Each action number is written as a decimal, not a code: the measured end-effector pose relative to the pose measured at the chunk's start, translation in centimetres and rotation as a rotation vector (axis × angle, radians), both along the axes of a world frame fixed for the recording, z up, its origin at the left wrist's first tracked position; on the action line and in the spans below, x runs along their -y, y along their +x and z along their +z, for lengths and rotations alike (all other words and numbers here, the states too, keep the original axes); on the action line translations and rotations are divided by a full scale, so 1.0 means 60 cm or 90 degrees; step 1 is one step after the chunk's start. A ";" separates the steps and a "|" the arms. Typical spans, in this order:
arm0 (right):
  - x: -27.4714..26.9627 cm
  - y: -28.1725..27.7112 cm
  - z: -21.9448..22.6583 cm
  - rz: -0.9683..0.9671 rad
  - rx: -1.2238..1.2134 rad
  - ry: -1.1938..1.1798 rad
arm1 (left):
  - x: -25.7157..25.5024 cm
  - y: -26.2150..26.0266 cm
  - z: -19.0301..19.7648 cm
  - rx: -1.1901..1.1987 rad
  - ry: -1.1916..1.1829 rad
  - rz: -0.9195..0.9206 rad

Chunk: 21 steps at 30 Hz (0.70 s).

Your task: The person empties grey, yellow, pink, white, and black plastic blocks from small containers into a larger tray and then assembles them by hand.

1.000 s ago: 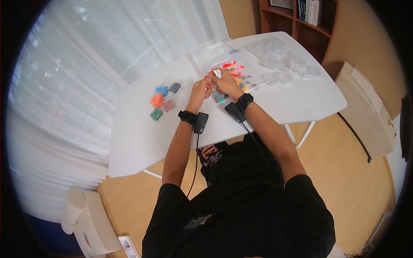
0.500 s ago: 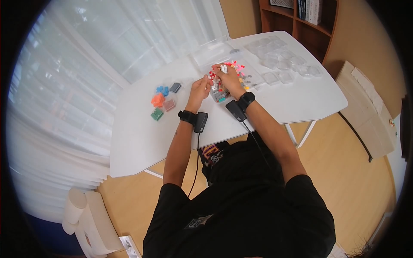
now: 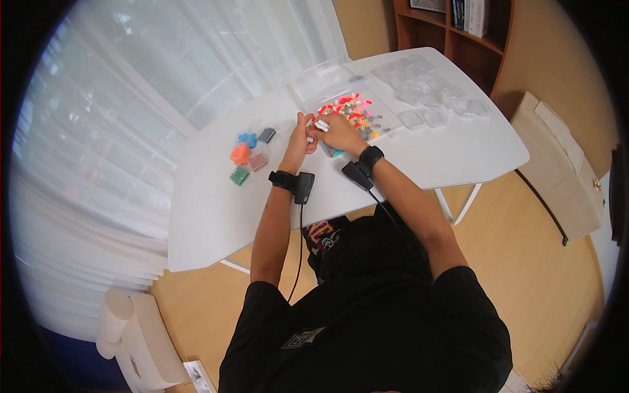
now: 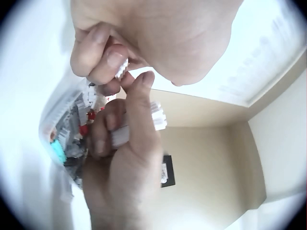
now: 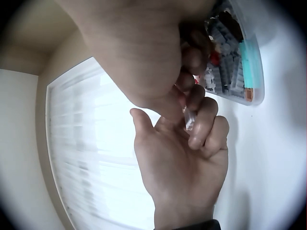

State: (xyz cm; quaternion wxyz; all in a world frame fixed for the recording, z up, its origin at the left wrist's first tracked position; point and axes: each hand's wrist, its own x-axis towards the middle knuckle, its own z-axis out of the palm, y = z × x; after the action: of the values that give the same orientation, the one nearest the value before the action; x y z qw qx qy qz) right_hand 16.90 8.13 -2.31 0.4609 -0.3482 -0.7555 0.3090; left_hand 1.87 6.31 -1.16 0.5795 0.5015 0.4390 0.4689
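Observation:
Both hands meet at the near left edge of a clear plastic box (image 5: pixel 260 84) of loose toy bricks (image 3: pixel 357 118). The left hand (image 3: pixel 298 143) is turned palm up, its thumb sticking out. Its curled fingers hold a small white brick (image 5: pixel 190 120), whose studs show in the left wrist view. Close against those fingers, the right hand (image 3: pixel 342 135) holds several white bricks (image 4: pixel 159 116) between thumb and palm, and its fingertips reach the left hand's brick. The right fingertips are partly hidden.
Sorted bricks lie left on the white table (image 3: pixel 209 216): orange (image 3: pixel 240 154), blue (image 3: pixel 247 139), green (image 3: pixel 239 175), reddish (image 3: pixel 258 162) and a dark grey group (image 3: pixel 266 134). Clear small containers (image 3: pixel 411 119) crowd the right back. A bookshelf (image 3: pixel 452 39) stands behind.
The right hand moved from beside the left hand to over the loose bricks, then came back to it. The left hand's thumb now points up, away from its fingers.

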 end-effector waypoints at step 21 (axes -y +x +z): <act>-0.019 0.006 -0.004 -0.008 -0.176 -0.120 | 0.011 0.007 0.007 -0.082 0.168 -0.004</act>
State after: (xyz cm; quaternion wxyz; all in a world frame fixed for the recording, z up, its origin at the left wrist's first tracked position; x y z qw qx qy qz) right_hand 17.27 9.25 -2.55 0.5278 -0.3486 -0.6502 0.4209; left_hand 2.27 5.63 -0.71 0.4808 0.6038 0.4083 0.4874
